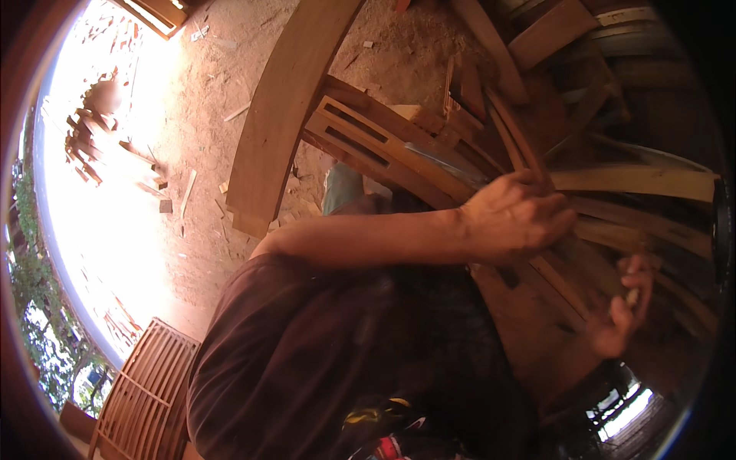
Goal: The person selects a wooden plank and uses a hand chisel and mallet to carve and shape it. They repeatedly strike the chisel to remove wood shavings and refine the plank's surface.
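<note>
Left hand [515,217]: fingers curled, pressed down on a wooden strip [613,230] among stacked timber.
Right hand [622,307]: closed around a small pale tool [632,296], just below the strip.
Slotted frame [368,142]: behind the left arm.
Wide plank [280,107]: leaning over sawdust floor [199,115].

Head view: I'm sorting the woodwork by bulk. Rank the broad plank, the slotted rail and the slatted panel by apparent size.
1. broad plank
2. slatted panel, partly cut off at the rim, so unsure
3. slotted rail, partly hidden behind the left hand

stacked wooden slats [636,180] crowding right, bare dirt floor [192,100] left
</note>
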`<action>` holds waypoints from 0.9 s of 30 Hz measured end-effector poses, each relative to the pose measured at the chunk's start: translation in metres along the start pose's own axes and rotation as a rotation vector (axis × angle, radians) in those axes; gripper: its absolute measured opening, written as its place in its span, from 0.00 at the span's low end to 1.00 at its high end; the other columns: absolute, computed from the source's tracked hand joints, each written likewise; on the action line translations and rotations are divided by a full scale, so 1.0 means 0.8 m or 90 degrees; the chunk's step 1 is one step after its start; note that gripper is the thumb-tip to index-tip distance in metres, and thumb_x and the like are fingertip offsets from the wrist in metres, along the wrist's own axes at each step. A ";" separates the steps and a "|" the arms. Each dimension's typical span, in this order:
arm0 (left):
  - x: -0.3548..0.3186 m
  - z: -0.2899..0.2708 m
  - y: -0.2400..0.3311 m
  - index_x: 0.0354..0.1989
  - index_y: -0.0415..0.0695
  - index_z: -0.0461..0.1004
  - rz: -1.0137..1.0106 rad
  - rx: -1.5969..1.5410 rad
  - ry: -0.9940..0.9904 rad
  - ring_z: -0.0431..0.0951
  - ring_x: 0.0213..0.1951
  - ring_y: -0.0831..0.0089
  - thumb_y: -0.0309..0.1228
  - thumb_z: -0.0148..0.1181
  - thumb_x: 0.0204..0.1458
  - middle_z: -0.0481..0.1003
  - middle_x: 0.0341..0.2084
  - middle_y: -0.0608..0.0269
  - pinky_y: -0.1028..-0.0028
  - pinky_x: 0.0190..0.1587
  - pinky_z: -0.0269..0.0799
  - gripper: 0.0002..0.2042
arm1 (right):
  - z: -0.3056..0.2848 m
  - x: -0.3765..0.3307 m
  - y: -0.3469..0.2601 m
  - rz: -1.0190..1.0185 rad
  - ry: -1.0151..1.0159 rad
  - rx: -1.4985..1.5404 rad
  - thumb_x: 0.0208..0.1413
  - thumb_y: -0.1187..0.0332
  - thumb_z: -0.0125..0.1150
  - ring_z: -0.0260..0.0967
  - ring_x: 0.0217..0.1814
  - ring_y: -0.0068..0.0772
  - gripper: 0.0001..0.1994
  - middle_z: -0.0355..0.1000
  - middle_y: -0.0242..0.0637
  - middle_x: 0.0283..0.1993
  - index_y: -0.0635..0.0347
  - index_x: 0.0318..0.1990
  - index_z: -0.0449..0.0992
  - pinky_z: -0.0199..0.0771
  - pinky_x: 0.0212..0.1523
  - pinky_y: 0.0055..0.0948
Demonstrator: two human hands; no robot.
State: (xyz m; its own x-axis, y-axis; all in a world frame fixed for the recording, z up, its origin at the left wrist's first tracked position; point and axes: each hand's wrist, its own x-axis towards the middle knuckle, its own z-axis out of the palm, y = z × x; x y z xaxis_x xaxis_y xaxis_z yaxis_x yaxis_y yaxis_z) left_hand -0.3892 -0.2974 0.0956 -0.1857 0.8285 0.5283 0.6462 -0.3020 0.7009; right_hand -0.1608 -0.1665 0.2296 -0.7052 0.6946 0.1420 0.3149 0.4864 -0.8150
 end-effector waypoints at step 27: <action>-0.057 -0.091 -0.096 0.43 0.45 0.73 -0.156 -0.309 0.062 0.83 0.35 0.51 0.28 0.69 0.39 0.78 0.31 0.58 0.54 0.33 0.78 0.20 | 0.215 0.130 -0.180 -0.087 -0.157 -0.313 0.52 0.70 0.51 0.62 0.46 0.41 0.10 0.65 0.51 0.43 0.67 0.39 0.72 0.62 0.52 0.40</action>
State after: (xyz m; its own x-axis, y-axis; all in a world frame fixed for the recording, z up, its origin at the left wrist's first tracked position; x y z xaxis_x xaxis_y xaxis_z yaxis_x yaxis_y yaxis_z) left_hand -0.4840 -0.3464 0.0523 -0.3704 0.8614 0.3476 0.1648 -0.3073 0.9372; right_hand -0.3888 -0.2556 0.2651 -0.8694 0.4921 0.0447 0.4272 0.7940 -0.4325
